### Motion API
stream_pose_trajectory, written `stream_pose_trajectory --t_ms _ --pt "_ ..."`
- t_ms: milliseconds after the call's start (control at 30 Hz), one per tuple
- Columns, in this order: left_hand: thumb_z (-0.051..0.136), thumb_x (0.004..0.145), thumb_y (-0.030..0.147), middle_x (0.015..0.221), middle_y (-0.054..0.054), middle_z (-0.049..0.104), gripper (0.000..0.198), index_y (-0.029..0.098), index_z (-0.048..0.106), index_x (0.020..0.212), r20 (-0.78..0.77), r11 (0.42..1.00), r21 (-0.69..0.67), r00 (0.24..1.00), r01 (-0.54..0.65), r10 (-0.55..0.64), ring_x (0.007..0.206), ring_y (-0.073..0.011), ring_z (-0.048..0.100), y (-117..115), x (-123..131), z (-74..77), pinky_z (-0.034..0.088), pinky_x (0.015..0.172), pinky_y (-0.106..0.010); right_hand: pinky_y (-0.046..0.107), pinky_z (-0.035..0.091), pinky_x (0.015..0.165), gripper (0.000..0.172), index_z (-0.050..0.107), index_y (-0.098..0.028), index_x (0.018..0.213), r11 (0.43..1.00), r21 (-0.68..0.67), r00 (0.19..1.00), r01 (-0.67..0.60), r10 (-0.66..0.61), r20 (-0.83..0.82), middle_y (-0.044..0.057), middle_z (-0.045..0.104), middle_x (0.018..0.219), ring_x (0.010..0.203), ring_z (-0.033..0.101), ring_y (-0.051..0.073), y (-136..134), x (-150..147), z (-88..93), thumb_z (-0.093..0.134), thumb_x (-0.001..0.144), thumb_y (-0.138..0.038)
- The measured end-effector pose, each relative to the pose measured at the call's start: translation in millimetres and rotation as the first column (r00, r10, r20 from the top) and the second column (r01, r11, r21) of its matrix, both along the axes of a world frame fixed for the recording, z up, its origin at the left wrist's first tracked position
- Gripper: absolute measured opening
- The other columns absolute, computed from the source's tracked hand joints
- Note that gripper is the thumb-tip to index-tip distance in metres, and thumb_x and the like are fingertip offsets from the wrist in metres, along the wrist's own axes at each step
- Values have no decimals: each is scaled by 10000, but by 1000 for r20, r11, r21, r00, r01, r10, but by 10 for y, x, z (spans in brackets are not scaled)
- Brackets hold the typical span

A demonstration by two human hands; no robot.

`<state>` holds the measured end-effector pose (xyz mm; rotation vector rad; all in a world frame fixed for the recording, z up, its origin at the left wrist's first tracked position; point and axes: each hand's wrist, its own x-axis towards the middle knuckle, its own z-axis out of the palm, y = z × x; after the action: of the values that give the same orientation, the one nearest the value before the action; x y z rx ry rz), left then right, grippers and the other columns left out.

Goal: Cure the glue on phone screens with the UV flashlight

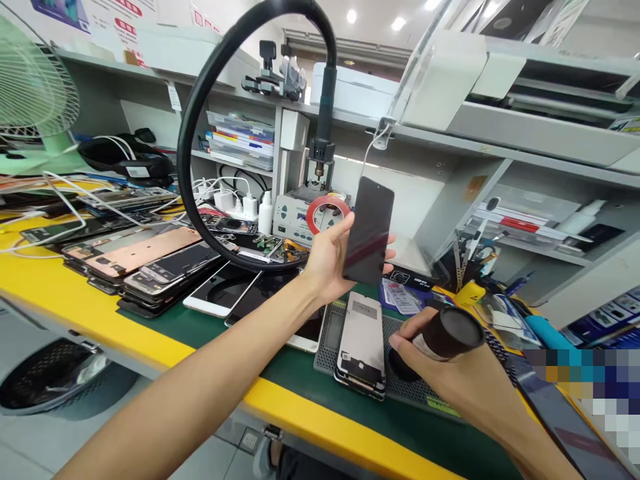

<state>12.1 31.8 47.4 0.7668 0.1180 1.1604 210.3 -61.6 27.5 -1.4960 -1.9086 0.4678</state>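
Note:
My left hand point(327, 260) holds up a dark smartphone screen point(370, 230), its glossy front towards me and fingertips showing past its right edge. Closed around a black cylindrical tool point(453, 330) is my right hand point(425, 353). The tool's flat round end points up towards me, and what kind it is I cannot make out. Below the raised screen, a stack of phone screens point(360, 343) lies on a grey perforated mat point(327, 347), the top one with its pale back up. The tool's lower dark end is close to the mat, partly hidden by my fingers.
Several phones and phone parts point(145, 250) are piled on the left of the yellow-edged bench point(300, 410). A thick black hose point(187, 133) loops above them. Red tape point(327, 213) leans by a grey device point(295, 217). Tweezers point(457, 260) stand at right. A bin point(60, 383) is below.

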Motion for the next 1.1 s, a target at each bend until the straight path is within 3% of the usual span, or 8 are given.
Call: stream_pose_trajectory --t_ms 167,267,367,500,633,733,833,1100 --pt "722 835 562 1067 -134 673 504 124 635 1067 -272 950 70 910 -305 312 851 -219 685 4 111 -48 588 783 -432 282 455 734 309 589 -229 780 999 34 994 38 -34 -99 -17 655 775 761 611 170 46 1 -2 684 812 -521" --pt "812 711 614 1045 -115 691 710 149 591 1200 -455 791 284 650 -542 609 905 -238 677 -20 146 -102 547 808 -416 277 460 693 339 598 -214 750 999 52 983 10 -1 -181 6 658 785 752 608 171 81 21 -18 723 786 -527" --pt "781 673 702 1059 -106 707 733 170 615 1149 -527 640 471 389 -607 756 968 -262 665 -45 145 -148 496 847 -401 246 392 502 376 606 -194 732 1000 22 976 15 -9 -217 25 664 786 599 546 129 101 23 -14 754 757 -539" --pt "706 661 794 1153 -138 692 796 172 603 1146 -571 572 537 232 -620 787 1053 -303 636 -67 117 -173 468 827 -386 221 339 394 396 616 -179 721 999 12 975 44 -41 -217 39 680 811 501 468 86 111 1 1 793 723 -533" --pt "703 655 791 1062 -113 725 706 189 642 1019 -597 582 505 229 -637 769 1010 -294 653 -70 86 -153 456 773 -360 211 338 379 374 636 -172 721 999 36 981 41 -33 -194 63 696 828 577 562 127 142 18 -7 798 730 -510" --pt "694 693 756 855 -68 740 560 206 689 799 -626 673 436 336 -597 704 866 -253 682 -64 69 -122 455 725 -344 210 382 411 354 658 -174 734 996 77 990 47 -36 -139 65 695 821 663 629 164 153 55 -30 797 738 -500" --pt "693 715 725 775 -58 734 513 213 707 692 -620 722 399 413 -566 667 821 -239 688 -64 72 -109 460 702 -337 236 539 607 311 697 -192 890 991 134 995 -3 17 -102 44 699 841 743 675 177 109 73 -69 764 788 -478" --pt "721 701 708 1074 -116 749 578 188 711 953 -589 682 444 384 -581 711 1039 -283 676 -194 191 -149 497 830 -361 239 576 682 554 504 -306 1437 960 207 980 -191 176 89 0 710 943 802 699 148 -62 -42 -141 628 898 -333"
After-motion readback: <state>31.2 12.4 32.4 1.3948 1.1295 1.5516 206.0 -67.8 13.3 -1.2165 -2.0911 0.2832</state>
